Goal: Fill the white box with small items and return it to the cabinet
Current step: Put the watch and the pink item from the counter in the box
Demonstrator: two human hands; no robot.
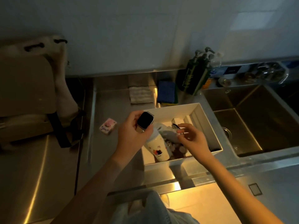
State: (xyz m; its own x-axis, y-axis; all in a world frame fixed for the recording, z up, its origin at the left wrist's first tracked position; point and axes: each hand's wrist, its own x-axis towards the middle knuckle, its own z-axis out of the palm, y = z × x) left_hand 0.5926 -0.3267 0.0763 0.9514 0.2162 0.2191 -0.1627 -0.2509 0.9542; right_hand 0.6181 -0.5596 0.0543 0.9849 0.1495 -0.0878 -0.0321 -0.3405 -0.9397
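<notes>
Left hand: we see the left hand gripping a smartwatch between thumb and fingers, dark screen facing up, at the 9 o'clock edge of the white box.
Right hand: we see the right hand above the box interior, fingers loosely curled and spread; it sits close to a thin dark loop, and we cannot tell whether it pinches it.
White box: it rests on the steel counter, open, just beside the sink, which lies at its 3 o'clock.
Box contents: we note a cream tube with a printed cartoon figure, pale grey fabric and a dark brown plush item; details are dim.
Counter, 9 o'clock of the box: a small pink printed packet lies apart from the box.
Counter, 12 o'clock of the box: a folded white cloth, a blue sponge and dark green pump bottles stand near the wall.
Far left: a beige bag with black straps.
</notes>
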